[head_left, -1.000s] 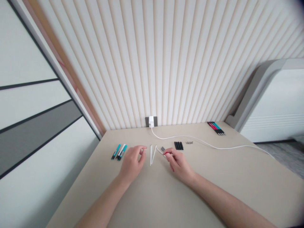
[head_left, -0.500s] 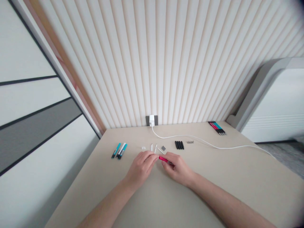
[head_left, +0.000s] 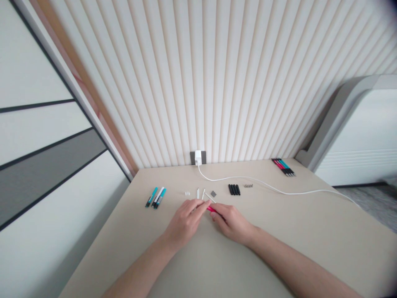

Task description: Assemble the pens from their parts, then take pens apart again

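My right hand [head_left: 231, 220] is closed round a red pen barrel [head_left: 212, 209] near the middle of the beige table [head_left: 279, 244]. My left hand [head_left: 186, 218] meets it from the left, its fingertips pinched at the barrel's end on something too small to make out. Just beyond the hands lie thin white refill tubes [head_left: 200, 193], a few tiny white pieces [head_left: 187, 193] and a small grey piece [head_left: 213, 193].
Teal and white pen barrels [head_left: 156, 197] lie at the left. Black grip sleeves [head_left: 233, 189] and small springs [head_left: 247, 186] sit to the right. A white cable [head_left: 279, 191] runs from a wall plug [head_left: 197, 157]. Finished pens [head_left: 283, 167] lie at the far right.
Both hands have come together at the table's middle. The right hand now holds a red barrel, and the left hand has moved right to meet its end. Tiny white pieces now lie uncovered.
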A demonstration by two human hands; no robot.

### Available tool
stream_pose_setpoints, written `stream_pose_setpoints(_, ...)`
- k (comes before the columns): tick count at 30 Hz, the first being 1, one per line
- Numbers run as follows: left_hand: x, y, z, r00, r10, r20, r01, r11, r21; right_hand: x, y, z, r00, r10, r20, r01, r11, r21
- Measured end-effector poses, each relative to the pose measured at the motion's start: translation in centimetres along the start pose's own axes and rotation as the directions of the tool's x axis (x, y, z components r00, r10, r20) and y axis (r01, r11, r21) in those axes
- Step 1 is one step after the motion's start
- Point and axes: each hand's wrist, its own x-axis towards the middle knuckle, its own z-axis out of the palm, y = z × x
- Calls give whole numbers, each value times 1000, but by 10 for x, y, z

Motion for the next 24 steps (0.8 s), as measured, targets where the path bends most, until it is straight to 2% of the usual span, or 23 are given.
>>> stream_pose_setpoints(9,3,6,1,989,-142,-41,125,952,-281,-1,1,-4,998,31,49,-34,998,47)
stream_pose_setpoints(12,5,9,0,974,-221,-50,188,910,-369,0,3,-4,1000,-8,16,7,999,35)
stream_pose_setpoints(14,6,10,0,951,-307,-42,263,870,-416,2,6,-3,999,-43,-26,43,999,11)
stream_pose_setpoints(16,6,10,0,907,-419,-38,354,809,-469,4,10,-1,996,-45,-80,42,998,-40)
stream_pose_setpoints(19,4,7,1,819,-571,-57,449,700,-556,5,17,0,986,30,-162,-59,982,-178)
stream_pose_setpoints(21,3,5,1,779,-622,-80,469,662,-585,4,21,-1,980,102,-173,-149,947,-285)
stream_pose_setpoints(22,2,4,1,772,-629,-93,470,663,-582,4,22,-1,977,136,-166,-185,924,-335)
stream_pose_setpoints(24,2,4,0,786,-606,-126,459,707,-538,3,23,-3,971,187,-150,-233,883,-408)
